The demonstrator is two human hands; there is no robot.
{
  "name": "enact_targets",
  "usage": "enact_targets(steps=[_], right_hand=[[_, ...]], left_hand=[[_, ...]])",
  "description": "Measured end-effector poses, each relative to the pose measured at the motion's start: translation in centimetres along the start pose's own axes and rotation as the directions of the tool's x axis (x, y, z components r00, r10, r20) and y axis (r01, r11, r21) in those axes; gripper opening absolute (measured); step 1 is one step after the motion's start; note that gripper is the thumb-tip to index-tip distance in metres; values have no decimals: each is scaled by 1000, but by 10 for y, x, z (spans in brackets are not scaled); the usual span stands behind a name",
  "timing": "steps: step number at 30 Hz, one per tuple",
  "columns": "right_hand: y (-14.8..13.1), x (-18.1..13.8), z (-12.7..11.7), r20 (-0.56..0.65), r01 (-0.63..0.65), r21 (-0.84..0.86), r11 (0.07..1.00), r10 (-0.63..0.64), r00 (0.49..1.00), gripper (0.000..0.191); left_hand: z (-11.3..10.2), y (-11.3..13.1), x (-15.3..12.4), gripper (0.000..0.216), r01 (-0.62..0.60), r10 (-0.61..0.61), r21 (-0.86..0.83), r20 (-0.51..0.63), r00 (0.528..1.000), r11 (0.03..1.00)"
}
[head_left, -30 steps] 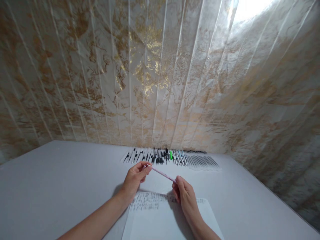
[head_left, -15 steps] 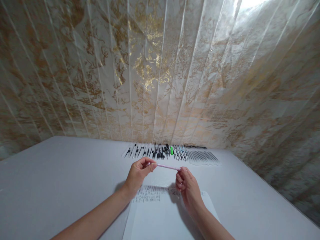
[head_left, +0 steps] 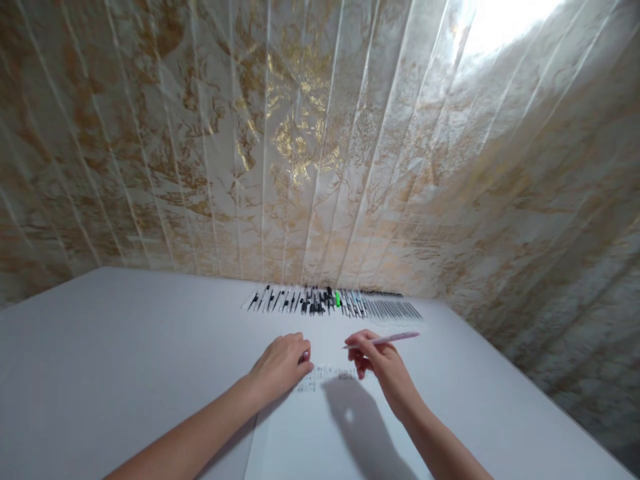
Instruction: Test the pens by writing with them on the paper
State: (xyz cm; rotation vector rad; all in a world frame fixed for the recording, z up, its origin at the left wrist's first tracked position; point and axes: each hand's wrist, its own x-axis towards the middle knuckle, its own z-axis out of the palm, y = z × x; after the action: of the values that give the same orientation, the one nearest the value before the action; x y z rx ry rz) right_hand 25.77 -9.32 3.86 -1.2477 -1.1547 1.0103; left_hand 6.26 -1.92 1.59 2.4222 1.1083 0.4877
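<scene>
My right hand (head_left: 381,363) pinches a thin pink pen (head_left: 387,339), which lies nearly level and points right, just above a white sheet of paper (head_left: 325,440) with lines of handwriting (head_left: 320,378) near its top. My left hand (head_left: 281,365) rests on the sheet's upper left corner with its fingers curled; something small and pinkish shows at the fingertips, and I cannot make out what it is.
A long row of pens (head_left: 330,302), mostly black and white with one green, lies along the far edge of the grey table (head_left: 125,333) against a glossy gold-patterned wall (head_left: 320,147). The table's right edge slants away at the right.
My two hands held the pink pen between them; now the left hand has let go and dropped to the paper, and the right hand alone holds the pen, swung to point right.
</scene>
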Motion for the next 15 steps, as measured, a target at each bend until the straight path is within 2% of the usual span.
enact_targets(steps=[3, 6, 10, 15], right_hand=[[15, -15, 13, 48, 20, -226, 974, -9, 999, 14], [32, -22, 29, 19, 37, -265, 963, -34, 999, 4], [45, -21, 41, -64, 58, -278, 959, -78, 995, 12], [45, -16, 39, -60, 83, -283, 955, -104, 993, 13]], left_hand=[[4, 1, 0, 12, -10, 10, 56, -4, 1000, 998], [8, 4, -1, 12, -18, 18, 87, -4, 1000, 996], [9, 5, -2, 11, -11, 11, 107, 1, 1000, 994], [7, 4, 1, 10, 13, -16, 106, 23, 1000, 994]])
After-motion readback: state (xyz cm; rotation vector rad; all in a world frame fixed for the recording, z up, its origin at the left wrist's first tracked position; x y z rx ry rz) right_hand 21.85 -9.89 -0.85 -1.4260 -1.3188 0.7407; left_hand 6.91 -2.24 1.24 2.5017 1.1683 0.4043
